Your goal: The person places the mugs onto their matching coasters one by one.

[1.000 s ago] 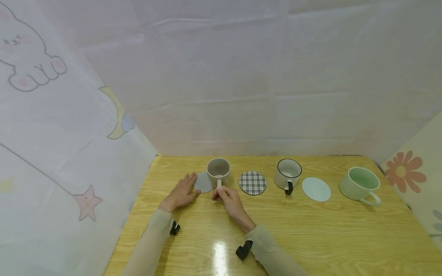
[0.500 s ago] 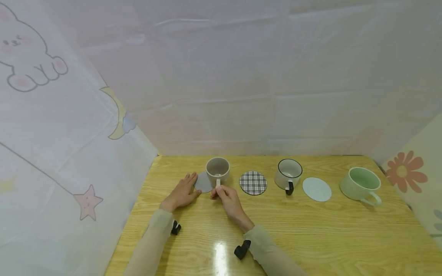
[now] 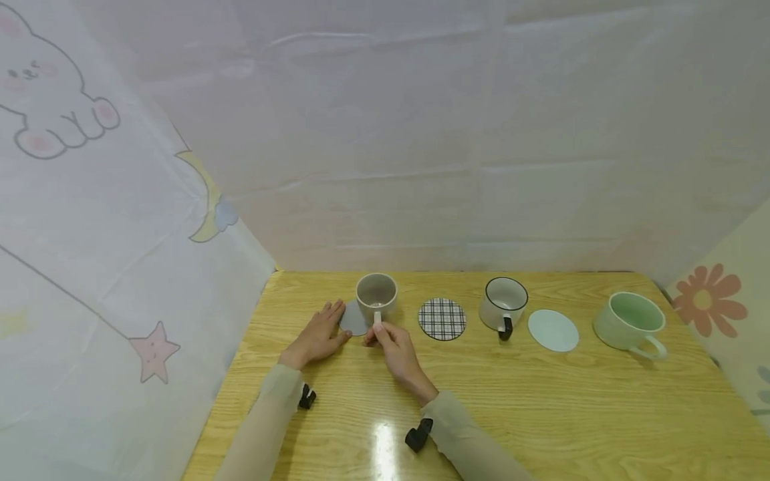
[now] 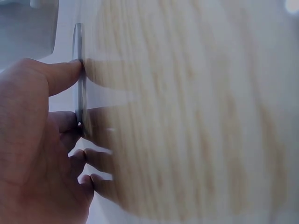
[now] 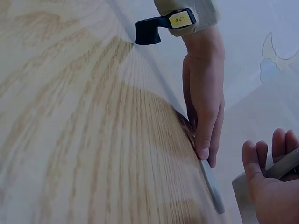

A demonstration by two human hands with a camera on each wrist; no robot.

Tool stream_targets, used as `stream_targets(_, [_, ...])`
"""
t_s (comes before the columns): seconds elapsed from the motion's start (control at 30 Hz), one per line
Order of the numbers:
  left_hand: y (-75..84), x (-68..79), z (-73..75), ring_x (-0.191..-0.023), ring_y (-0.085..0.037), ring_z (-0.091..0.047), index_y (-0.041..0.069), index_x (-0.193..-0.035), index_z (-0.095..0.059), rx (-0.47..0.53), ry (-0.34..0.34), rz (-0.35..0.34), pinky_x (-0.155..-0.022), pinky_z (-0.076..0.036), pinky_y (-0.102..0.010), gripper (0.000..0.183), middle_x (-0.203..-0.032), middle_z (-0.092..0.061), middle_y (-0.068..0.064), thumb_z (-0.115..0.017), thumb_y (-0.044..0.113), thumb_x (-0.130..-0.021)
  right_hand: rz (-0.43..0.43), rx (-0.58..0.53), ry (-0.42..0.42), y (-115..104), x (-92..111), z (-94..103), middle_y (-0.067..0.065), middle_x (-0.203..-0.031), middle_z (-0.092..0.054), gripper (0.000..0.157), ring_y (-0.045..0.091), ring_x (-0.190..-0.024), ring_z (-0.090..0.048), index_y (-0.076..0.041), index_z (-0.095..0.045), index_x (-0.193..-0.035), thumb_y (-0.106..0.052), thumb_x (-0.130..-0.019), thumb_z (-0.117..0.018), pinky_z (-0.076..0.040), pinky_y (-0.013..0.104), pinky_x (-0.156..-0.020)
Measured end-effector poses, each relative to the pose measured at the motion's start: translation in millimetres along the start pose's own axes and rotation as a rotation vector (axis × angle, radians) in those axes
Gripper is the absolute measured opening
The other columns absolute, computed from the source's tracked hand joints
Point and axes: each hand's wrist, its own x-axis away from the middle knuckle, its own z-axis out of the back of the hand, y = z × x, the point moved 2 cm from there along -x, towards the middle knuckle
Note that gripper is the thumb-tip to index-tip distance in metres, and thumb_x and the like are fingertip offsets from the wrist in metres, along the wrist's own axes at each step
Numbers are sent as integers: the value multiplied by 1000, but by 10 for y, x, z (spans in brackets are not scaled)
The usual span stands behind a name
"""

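Observation:
A light grey mug (image 3: 373, 308) hangs just above the right part of a round grey coaster (image 3: 351, 322); a gap shows between mug and coaster in the left wrist view. My right hand (image 3: 400, 354) pinches the mug's handle between thumb and fingers, with the handle toward me. My left hand (image 3: 315, 337) lies beside the coaster on the table, its fingers fairly straight. In the left wrist view its thumb touches the coaster's edge (image 4: 79, 93). In the right wrist view the mug's wall (image 5: 243, 198) stands apart from the coaster, partly hidden by the right hand.
Right of the grey mug lies a black-and-white plaid coaster (image 3: 442, 319). Farther right come a white mug (image 3: 499, 314) with black rim and handle, a pale round coaster (image 3: 553, 331) and a green mug (image 3: 619, 331). Printed sheets wall off the table's back and sides.
The grey mug in my right hand has shifted slightly left, covering more of the grey coaster. The left hand stays at the coaster's edge; the other mugs and coasters stay put.

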Motion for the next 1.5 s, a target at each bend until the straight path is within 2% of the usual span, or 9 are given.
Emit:
stream_targets(0.23, [-137,-55,-83,-164,-48,-12,-3,-168,-25,-4,0,-4,-131,-12,-69,81,-178,-18,-20,-56,45,-110,4,5,-3,21,-33,-4,34,-102,-69,43,31,-94,-73,16,-68,-99,-17,-117,-45,-65,39,-92])
stream_targets(0.5, [-61,-15,-25,-163,-50,-11,-6,-167,-25,22,-8,0,-131,-10,-71,81,-177,-18,-23,-56,43,-110,-20,11,-10,64,-58,-20,33,-104,-70,44,39,-98,-72,15,-69,-100,-19,-117,-45,-64,39,-93])
stream_targets(0.6, [-18,0,7,-162,-52,-12,-8,-166,-26,30,-12,7,-130,-10,-71,79,-176,-19,-26,-58,38,-109,-25,13,-12,76,-69,-29,32,-103,-70,44,38,-99,-72,13,-69,-100,-20,-117,-45,-64,39,-94])
stream_targets(0.77, [-7,-3,29,-164,-48,-9,-6,-167,-24,15,-36,34,-132,-9,-68,78,-177,-17,-22,-58,35,-110,-45,20,-14,74,-92,-49,30,-103,-71,43,35,-98,-71,10,-71,-99,-21,-116,-47,-63,36,-94])
stream_targets(0.87, [-15,1,37,-164,-48,-9,-5,-167,-24,23,-38,35,-132,-9,-69,77,-177,-17,-22,-58,35,-110,-50,15,-16,61,-102,-65,31,-103,-71,44,36,-99,-71,11,-70,-99,-21,-116,-47,-62,40,-96])
stream_targets(1.0, [-92,-5,-7,-164,-49,-8,-5,-167,-25,62,-20,16,-131,-7,-70,79,-177,-17,-23,-59,38,-109,-48,1,-28,41,-112,-84,33,-105,-70,45,41,-102,-70,14,-69,-101,-21,-117,-45,-61,49,-100])
stream_targets(1.17, [-186,-29,-80,-165,-47,-6,-2,-168,-24,98,-1,-2,-132,-3,-68,82,-178,-16,-20,-57,44,-109,-46,-19,-30,28,-115,-97,33,-106,-69,44,34,-100,-71,15,-69,-101,-19,-116,-46,-61,53,-100])
stream_targets(1.4, [-201,-31,-120,-164,-49,-9,-3,-167,-26,93,30,-30,-131,-5,-70,81,-177,-19,-21,-60,41,-108,-40,2,-24,59,-106,-101,32,-104,-70,44,22,-96,-71,13,-70,-100,-20,-116,-47,-63,39,-94])
stream_targets(1.5, [-195,-30,-126,-164,-48,-9,-3,-167,-26,92,35,-23,-131,-6,-70,80,-177,-20,-20,-61,38,-108,-39,11,-25,77,-102,-103,32,-104,-71,44,21,-95,-71,12,-70,-99,-21,-116,-47,-63,38,-93])
